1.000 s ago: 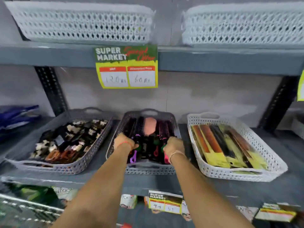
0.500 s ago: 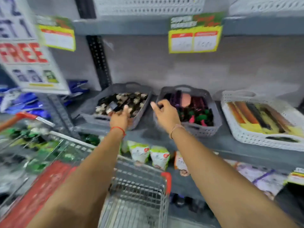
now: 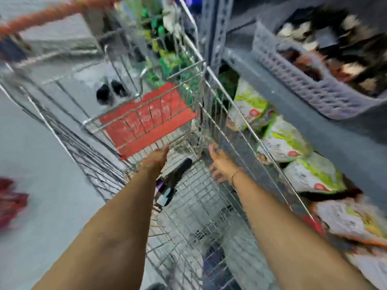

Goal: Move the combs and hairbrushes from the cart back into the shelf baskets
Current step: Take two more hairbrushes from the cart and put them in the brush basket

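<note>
The view is blurred by motion. A wire shopping cart fills the middle, and both my arms reach down into it. My left hand is open with flat fingers, just left of a dark brush-like item lying on the cart floor. My right hand is open with spread fingers, to the right of that item, holding nothing. More dark items lie lower in the cart, too blurred to identify. A grey shelf basket with hair clips sits at the upper right.
The cart's red child-seat flap stands ahead of my hands, its red handle at the top left. Green-and-white packets line the lower shelf on the right. Grey floor lies to the left, with a red object at the edge.
My view has swung down and left from the shelf baskets to the cart. Both hands left the brush basket and now reach into the cart, empty.
</note>
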`<state>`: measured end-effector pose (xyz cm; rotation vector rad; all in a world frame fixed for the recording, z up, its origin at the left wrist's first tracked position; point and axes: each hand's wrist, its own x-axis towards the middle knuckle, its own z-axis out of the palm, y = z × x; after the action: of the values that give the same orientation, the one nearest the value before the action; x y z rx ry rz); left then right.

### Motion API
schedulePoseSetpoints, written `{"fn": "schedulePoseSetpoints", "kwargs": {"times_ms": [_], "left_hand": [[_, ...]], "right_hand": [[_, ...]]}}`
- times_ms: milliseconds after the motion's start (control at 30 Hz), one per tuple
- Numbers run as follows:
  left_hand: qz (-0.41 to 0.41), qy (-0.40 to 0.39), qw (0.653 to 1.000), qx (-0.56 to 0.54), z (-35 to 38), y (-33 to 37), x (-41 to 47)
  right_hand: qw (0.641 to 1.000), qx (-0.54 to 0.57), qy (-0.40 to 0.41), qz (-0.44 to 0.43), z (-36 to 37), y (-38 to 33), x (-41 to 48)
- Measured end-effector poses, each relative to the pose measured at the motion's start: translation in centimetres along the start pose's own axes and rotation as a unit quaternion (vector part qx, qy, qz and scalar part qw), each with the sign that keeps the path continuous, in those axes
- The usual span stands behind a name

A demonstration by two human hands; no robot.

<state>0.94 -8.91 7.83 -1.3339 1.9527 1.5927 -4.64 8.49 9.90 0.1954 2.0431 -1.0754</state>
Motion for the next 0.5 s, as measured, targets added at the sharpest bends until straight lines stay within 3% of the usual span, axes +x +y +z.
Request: {"fn": "schedulePoseSetpoints", "kwargs": {"times_ms": [100,233,300,400,500], "left_hand": [[-0.074,0.004,0.997,-0.032,1.9,-2.9,3.1],[-0.134,0.003,0.991,0.025,4.0,-7.7,6.9],[-0.133,0.002,0.982,0.137,5.3,-9.9,7.5],[-0.092,0.055,0.925,0.365,8.0,-12.2,6.8],[-0.038,0.115,0.91,0.396,9.5,-13.3,6.8]], "right_hand": [[0.995,-0.088,-0.035,0.021,2.4,3.2,6.1],[0.984,-0.12,-0.125,0.036,5.1,7.2,10.3],[0.979,-0.16,-0.127,0.025,5.6,8.3,10.5],[0.974,-0.192,-0.118,0.021,5.8,10.2,11.2],[0.978,-0.185,-0.088,0.026,4.7,11.6,11.8]]}}
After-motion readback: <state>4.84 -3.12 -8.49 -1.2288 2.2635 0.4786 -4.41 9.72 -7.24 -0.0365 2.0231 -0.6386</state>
